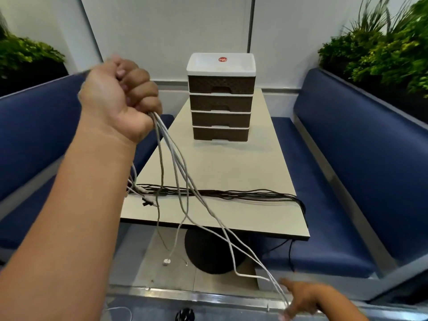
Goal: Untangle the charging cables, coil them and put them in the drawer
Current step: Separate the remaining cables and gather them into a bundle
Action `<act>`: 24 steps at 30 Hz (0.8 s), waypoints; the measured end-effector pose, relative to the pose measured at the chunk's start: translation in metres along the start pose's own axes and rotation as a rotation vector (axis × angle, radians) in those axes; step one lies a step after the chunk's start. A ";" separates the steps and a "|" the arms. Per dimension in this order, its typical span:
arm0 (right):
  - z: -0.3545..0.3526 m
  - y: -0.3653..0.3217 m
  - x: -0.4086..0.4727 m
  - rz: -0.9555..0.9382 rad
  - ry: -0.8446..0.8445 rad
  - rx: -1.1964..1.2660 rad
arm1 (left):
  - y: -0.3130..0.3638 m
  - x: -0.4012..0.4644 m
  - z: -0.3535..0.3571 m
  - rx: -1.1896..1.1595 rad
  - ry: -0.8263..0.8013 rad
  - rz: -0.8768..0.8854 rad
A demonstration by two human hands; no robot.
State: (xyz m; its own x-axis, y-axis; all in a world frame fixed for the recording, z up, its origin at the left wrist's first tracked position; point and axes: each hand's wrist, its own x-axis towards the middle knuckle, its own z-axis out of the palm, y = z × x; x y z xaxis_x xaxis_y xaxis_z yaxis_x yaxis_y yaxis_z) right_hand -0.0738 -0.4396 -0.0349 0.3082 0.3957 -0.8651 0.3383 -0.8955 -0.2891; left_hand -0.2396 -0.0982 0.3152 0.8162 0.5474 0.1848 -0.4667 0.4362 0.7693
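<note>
Left hand [120,96]: raised in a fist, fingers curled tight round a bunch of white charging cables [176,172].
White cables: hang from the fist, trailing past the table's near edge toward the floor.
Right hand [305,300]: low, blurred, fingers at the trailing white strands; grip cannot be told.
Black cables [231,194]: stretched across the beige table [231,163].
Drawer unit [221,98]: four brown drawers, all closed, at the table's far end.

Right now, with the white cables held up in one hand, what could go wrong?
1. The white cables hang across the dark cables lying on the table; pulling up may snag and drag them off the edge.
2. The loose plug dangling below the table could catch on its base.
3. The left hand holds several strands in one grip; the right hand pulling low may tighten knots.
</note>
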 end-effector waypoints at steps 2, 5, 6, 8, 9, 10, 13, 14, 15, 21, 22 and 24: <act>-0.018 -0.017 -0.017 -0.088 -0.077 -0.046 | -0.013 -0.010 0.019 -0.042 -0.002 -0.090; -0.045 -0.055 -0.061 -0.319 0.091 0.085 | -0.038 -0.018 0.033 -0.049 -0.085 -0.277; -0.051 -0.069 -0.075 -0.408 0.180 0.248 | -0.046 -0.020 0.036 -0.044 -0.113 -0.346; -0.061 -0.097 -0.108 -0.603 0.293 0.625 | -0.062 -0.026 0.044 0.006 -0.216 -0.475; -0.066 -0.112 -0.125 -0.698 0.310 0.777 | -0.072 -0.030 0.048 0.026 -0.262 -0.532; -0.071 -0.124 -0.138 -0.777 0.295 0.894 | -0.081 -0.034 0.051 0.042 -0.308 -0.596; -0.079 -0.154 -0.170 -0.892 0.146 1.100 | -0.106 -0.047 0.056 0.074 -0.443 -0.793; -0.080 -0.161 -0.175 -0.900 0.076 1.155 | -0.114 -0.053 0.056 0.081 -0.482 -0.842; -0.080 -0.167 -0.181 -0.892 0.000 1.206 | -0.121 -0.058 0.057 0.096 -0.523 -0.878; -0.096 -0.176 -0.196 -0.763 -0.162 1.492 | -0.154 -0.089 0.052 0.424 -0.590 -1.008; -0.100 -0.174 -0.197 -0.759 -0.178 1.528 | -0.159 -0.093 0.052 0.481 -0.593 -0.995; -0.108 -0.169 -0.197 -0.757 -0.162 1.643 | -0.171 -0.094 0.050 0.510 -0.584 -0.969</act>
State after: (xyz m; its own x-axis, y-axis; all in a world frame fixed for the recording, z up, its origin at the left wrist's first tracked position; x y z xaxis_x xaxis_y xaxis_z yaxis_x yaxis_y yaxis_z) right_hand -0.0958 -0.3442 0.2284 0.4078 0.8361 -0.3670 -0.8065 0.1414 -0.5740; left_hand -0.2194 -0.2597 0.1970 0.8410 -0.3023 -0.4488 0.4925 0.0839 0.8663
